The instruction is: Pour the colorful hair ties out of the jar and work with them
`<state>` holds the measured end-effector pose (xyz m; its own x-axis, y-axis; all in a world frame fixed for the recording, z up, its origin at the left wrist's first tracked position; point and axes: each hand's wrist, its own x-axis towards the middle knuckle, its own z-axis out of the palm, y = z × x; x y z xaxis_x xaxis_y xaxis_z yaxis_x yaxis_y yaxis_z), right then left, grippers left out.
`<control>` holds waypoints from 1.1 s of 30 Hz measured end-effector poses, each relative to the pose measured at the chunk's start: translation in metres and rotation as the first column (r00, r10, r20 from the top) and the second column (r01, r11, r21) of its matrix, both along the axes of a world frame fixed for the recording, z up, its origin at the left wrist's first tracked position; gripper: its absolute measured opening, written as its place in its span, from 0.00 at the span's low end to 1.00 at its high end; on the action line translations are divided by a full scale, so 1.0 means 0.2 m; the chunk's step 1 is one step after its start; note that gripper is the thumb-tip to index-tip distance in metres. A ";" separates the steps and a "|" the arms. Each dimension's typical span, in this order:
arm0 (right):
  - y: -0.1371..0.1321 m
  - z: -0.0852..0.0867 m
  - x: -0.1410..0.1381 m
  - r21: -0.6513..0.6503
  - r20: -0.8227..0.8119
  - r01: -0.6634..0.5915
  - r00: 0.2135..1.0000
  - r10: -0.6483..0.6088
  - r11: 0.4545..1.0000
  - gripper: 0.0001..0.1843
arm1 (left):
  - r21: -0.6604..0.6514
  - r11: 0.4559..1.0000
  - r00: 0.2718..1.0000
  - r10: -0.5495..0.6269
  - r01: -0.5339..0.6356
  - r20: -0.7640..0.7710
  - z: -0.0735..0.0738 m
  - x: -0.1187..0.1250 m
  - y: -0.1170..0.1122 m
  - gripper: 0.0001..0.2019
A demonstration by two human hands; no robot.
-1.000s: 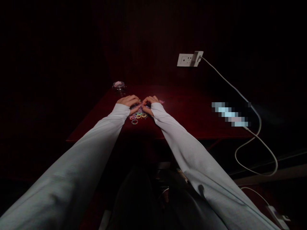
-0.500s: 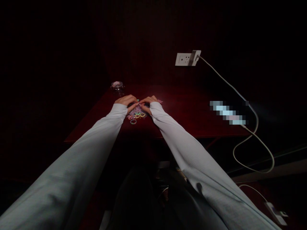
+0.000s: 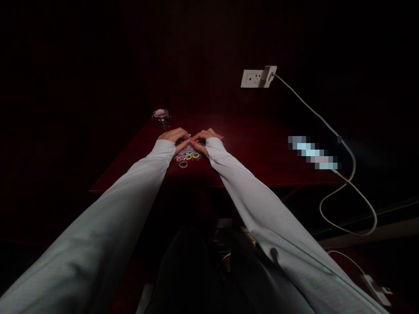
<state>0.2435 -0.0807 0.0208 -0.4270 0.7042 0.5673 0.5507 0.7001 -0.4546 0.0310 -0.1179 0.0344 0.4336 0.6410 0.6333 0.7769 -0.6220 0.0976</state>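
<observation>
My left hand (image 3: pixel 174 136) and my right hand (image 3: pixel 205 134) meet fingertip to fingertip over a small pile of colourful hair ties (image 3: pixel 188 155). Thumb and fingers are pinched together on both hands. Something small and pinkish, too small to make out, lies between them. Pink, yellow, green and purple rings show in the pile below. One loose hair tie (image 3: pixel 183 165) lies at the pile's near edge. A bit of pink sticks out beyond my right hand.
A clear jar (image 3: pixel 161 117) with something pink at its top stands behind my left hand. On the right of the dark red table (image 3: pixel 255 163) lies a blurred-out device (image 3: pixel 312 152). Its white cable (image 3: pixel 304 102) runs to a wall socket (image 3: pixel 252 79).
Both hands stay pinched together over the pile, with only slight finger movement. The whole view has shifted a little.
</observation>
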 end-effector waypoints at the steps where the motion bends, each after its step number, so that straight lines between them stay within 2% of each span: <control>1: 0.00 0.00 0.00 0.005 0.012 -0.011 1.000 0.011 1.000 0.08 | 0.001 1.000 1.000 0.008 -0.008 0.000 0.00 0.00 0.00 0.14; 7: -0.02 0.01 0.00 0.020 0.042 -0.028 0.999 0.027 0.999 0.08 | 0.011 0.999 0.999 0.040 -0.040 -0.006 0.00 0.01 -0.01 0.13; 13: -0.03 0.02 0.00 0.011 0.015 -0.004 1.000 0.004 1.000 0.09 | -0.009 1.000 1.000 0.013 -0.013 -0.023 0.01 0.00 -0.01 0.14; 19: 0.00 0.00 -0.02 0.008 -0.061 -0.014 0.998 0.014 1.000 0.15 | -0.027 1.000 0.999 0.011 -0.012 -0.035 0.02 0.00 -0.01 0.14; 24: -0.02 0.02 0.00 -0.016 -0.103 -0.046 0.994 0.044 0.999 0.19 | -0.019 0.999 0.999 0.026 -0.026 -0.030 0.02 0.00 -0.02 0.15; 27: -0.03 0.04 0.02 -0.023 -0.109 -0.084 0.991 0.081 0.996 0.18 | -0.015 1.000 1.000 0.025 -0.026 -0.016 0.02 0.01 -0.02 0.16; 33: 0.00 0.02 -0.03 -0.055 -0.121 -0.025 0.992 0.019 0.998 0.13 | -0.028 0.999 0.999 0.034 -0.033 0.026 0.02 0.00 -0.02 0.15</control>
<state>0.2367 -0.0798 0.0256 -0.3736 0.7278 0.5751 0.4743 0.6827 -0.5558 0.0315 -0.1213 0.0381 0.3947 0.6722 0.6264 0.7941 -0.5925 0.1356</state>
